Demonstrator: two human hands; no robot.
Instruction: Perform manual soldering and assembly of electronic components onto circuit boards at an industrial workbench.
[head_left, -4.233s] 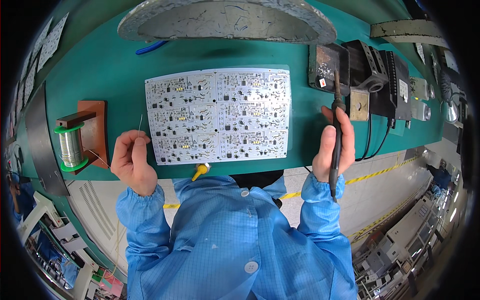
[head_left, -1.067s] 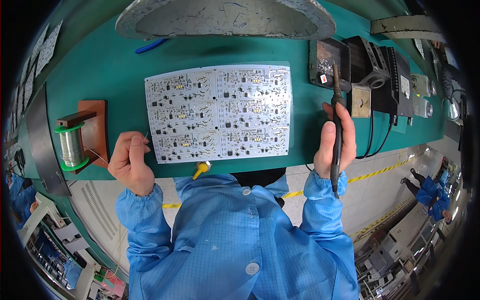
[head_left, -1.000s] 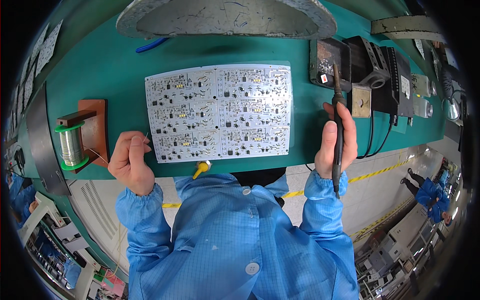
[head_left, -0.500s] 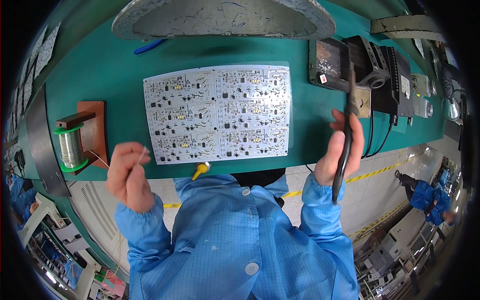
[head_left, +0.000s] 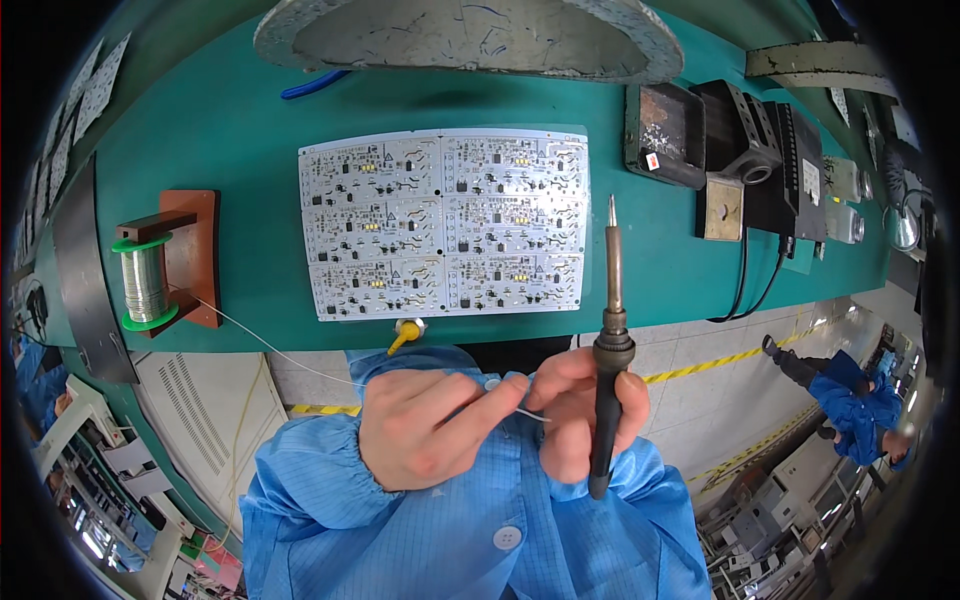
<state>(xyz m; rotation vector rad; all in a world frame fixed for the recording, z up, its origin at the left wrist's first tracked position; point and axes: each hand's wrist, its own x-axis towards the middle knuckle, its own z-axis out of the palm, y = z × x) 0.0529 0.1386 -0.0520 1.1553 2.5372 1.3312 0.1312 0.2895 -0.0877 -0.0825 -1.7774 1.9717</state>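
My right hand is wrapped round the dark handle of a soldering iron, whose bare metal tip points away from me. My left hand pinches a thin solder wire, and the wire's short free end reaches toward my right fingers. Both hands are close together in front of my blue smock, short of the table's near edge. From the left hand the wire runs back to a green-flanged solder spool on a brown stand. A panel of white circuit boards lies flat beyond my hands, touched by neither.
A dark metal tray, a black iron holder and a sponge pad stand at the right, beside a black box. A yellow-handled fitting sits at the near edge. A large grey curved hood overhangs the far side.
Both hands have come together in front of my smock. The left brought the solder wire rightward, drawing it off the spool; the right moved left and down with the soldering iron.
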